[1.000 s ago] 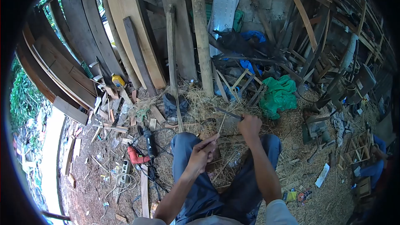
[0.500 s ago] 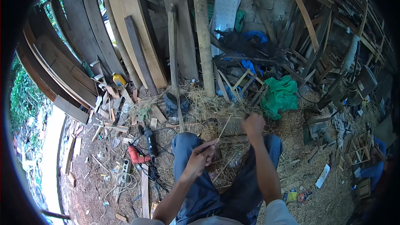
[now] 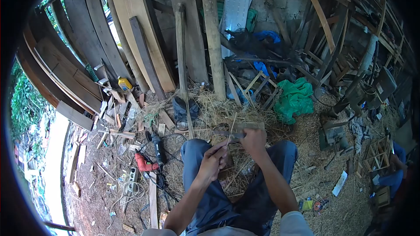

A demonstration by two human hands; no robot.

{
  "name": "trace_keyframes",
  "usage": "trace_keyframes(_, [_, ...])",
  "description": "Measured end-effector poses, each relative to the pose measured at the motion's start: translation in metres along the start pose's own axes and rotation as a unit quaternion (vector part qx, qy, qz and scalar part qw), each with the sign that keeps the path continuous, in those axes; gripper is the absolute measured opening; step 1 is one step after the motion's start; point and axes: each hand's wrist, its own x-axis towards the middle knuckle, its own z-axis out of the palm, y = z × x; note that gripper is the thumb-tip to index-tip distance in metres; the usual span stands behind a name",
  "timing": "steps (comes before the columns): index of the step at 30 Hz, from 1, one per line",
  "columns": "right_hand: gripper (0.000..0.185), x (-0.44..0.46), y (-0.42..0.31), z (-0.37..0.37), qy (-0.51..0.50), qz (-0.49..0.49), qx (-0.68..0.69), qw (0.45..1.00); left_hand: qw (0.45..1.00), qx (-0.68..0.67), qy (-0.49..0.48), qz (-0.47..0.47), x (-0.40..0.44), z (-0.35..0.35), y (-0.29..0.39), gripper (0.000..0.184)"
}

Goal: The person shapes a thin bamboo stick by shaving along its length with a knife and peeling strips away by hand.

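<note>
Between my knees, my left hand [image 3: 213, 162] is closed around the lower end of a thin pale stick [image 3: 233, 123]. The stick rises out of my fingers, tilted slightly to the right. My right hand [image 3: 254, 141] is wrapped round the handle of a knife [image 3: 232, 134], and the handle is hidden in my grip. Its dark, somewhat blurred blade points left and crosses the stick just above my left hand. Whether the edge is cutting into the stick I cannot tell.
A red power drill [image 3: 144, 162] and a white power strip [image 3: 131, 178] with cords lie to my left. A green plastic bag [image 3: 295, 100] is ahead on the right. Long boards [image 3: 138, 30] lean at the back. Another person's leg [image 3: 390, 181] shows at far right.
My right hand has come down and left with the knife, from beside the stick to across it. The stick now stands more upright; my left hand has hardly moved.
</note>
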Motion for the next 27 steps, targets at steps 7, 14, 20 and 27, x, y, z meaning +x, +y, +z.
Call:
trace_keyframes(7, [0.014, 0.016, 0.030, -0.003, -0.026, 0.080, -0.079, 0.993, 1.000, 0.009, -0.023, 0.003, -0.008, 0.000, 0.000, 0.034])
trace_keyframes(14, [0.017, 0.026, 0.053, -0.008, 0.030, 0.197, -0.081, 0.977, 0.999, 0.025, -0.021, -0.015, -0.018, -0.010, 0.002, 0.035])
trace_keyframes(20, [0.014, -0.017, -0.011, 0.010, -0.025, -0.026, 0.020, 0.999, 0.999, -0.044, 0.003, -0.010, 0.003, -0.009, -0.008, 0.032])
trace_keyframes(27, [0.013, 0.005, 0.002, 0.001, -0.016, 0.086, -0.020, 0.996, 1.000, -0.010, -0.026, -0.003, -0.010, -0.003, 0.002, 0.033])
